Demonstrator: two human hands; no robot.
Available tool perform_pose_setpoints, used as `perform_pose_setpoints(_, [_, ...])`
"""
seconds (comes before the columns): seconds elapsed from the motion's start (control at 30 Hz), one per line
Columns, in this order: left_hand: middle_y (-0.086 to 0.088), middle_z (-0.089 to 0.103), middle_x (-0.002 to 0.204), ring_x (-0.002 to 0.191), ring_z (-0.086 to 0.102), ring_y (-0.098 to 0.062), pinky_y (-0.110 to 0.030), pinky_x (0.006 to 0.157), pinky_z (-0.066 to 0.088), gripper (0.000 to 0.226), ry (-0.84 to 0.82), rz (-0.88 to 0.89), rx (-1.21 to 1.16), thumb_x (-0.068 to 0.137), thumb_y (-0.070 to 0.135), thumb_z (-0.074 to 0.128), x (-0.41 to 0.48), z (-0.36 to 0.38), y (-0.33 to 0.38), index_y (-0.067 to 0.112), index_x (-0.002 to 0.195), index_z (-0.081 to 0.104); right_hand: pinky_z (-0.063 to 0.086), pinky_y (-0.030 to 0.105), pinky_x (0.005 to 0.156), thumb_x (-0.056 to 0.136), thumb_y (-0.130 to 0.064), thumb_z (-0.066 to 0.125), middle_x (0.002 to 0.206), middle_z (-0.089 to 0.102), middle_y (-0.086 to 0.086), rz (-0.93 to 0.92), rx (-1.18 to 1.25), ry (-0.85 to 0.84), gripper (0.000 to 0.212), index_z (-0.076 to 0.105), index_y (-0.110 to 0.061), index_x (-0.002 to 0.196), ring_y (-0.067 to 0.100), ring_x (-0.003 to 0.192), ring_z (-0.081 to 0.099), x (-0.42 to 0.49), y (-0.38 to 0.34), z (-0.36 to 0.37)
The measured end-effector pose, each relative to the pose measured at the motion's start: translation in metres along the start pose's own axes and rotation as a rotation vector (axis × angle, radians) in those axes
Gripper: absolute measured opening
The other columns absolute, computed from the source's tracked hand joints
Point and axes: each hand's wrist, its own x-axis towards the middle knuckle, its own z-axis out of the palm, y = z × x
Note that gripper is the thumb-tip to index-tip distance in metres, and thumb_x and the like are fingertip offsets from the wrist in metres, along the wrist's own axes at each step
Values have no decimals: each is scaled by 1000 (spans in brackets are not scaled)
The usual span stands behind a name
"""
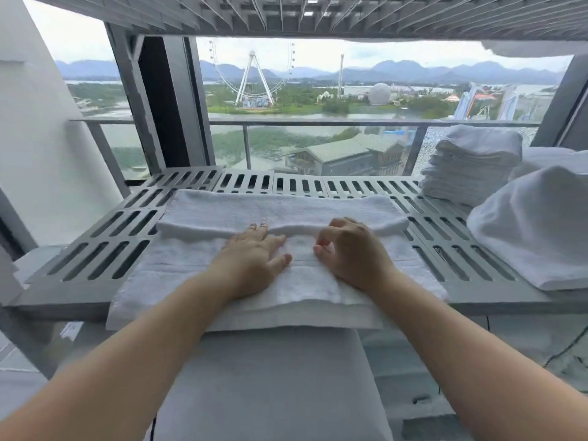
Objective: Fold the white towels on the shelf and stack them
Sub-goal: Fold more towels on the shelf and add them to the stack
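The right hand [353, 253] sits knuckles-up on the white towel [318, 214] with its fingers curled under. The fingertips are hidden by the hand itself, so I cannot tell whether they pinch the cloth or only rest on it. The left hand [254, 254] lies flat just beside it, fingers straight and slightly spread, pressing on the towel. The towel is spread across the middle of the grey shelf [105, 246]. Its far edge is folded toward the person into a soft, rounded band, and its near edge droops over the shelf's front lip, covering that lip. The terry pile looks thick and nubbly, with a flat woven stripe near the hem. The shelf is a hard, matte panel pierced by rows of oblong slots. At its far right stands a stack of folded towels [471, 170], its layers showing as soft ridges. Nearer is a loose white towel heap [534, 230], smooth and rounded, cut off by the picture's right edge. More white cloth behind it is too partial to name. Under the shelf hangs a broad pale fabric panel [273, 386]; what it belongs to is unclear. Overhead, the upper shelf [286, 14] shows a ribbed grid underside. Beyond the window, a balcony railing [318, 123] crosses a hazy view of a Ferris wheel [253, 78].
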Motion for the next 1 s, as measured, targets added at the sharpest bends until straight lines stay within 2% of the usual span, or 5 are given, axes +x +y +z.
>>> perform_pose_setpoints(0.27, [5,14,168,154,13,-14,-31,123,6,100,31,139,158,76,86,43,-95,3,-2,39,159,15,54,33,59,91,-46,61,77,62,-5,-111,-61,98,28,62,-20,79,18,74,62,-61,-24,-22])
perform_pose_setpoints(0.47, [0,65,134,122,64,-22,-40,83,60,71,308,244,412,80,40,74,-127,7,-3,18,144,54,51,39,90,80,-76,52,119,58,0,-189,-150,-53,69,57,-23,124,21,109,56,-110,-30,-27])
perform_pose_setpoints(0.67, [-1,75,105,89,73,-21,-31,54,56,53,460,282,595,72,12,72,-128,6,7,15,125,71,55,41,82,72,-17,73,122,67,8,-103,-356,56,54,65,-15,126,31,101,68,-123,-50,-19])
perform_pose_setpoints(0.83, [1,74,92,77,71,-20,-28,50,53,45,494,283,611,72,11,73,-127,13,-2,17,116,74,53,46,88,74,-35,69,125,64,8,34,-428,23,59,61,-16,129,33,108,64,-123,-69,-11])
perform_pose_setpoints(1.0, [-2,70,78,66,65,-21,-27,48,46,34,536,229,641,69,13,75,-124,20,5,17,103,77,51,51,89,79,-12,61,109,66,14,184,-521,53,37,64,-9,116,36,94,64,-113,-97,3])
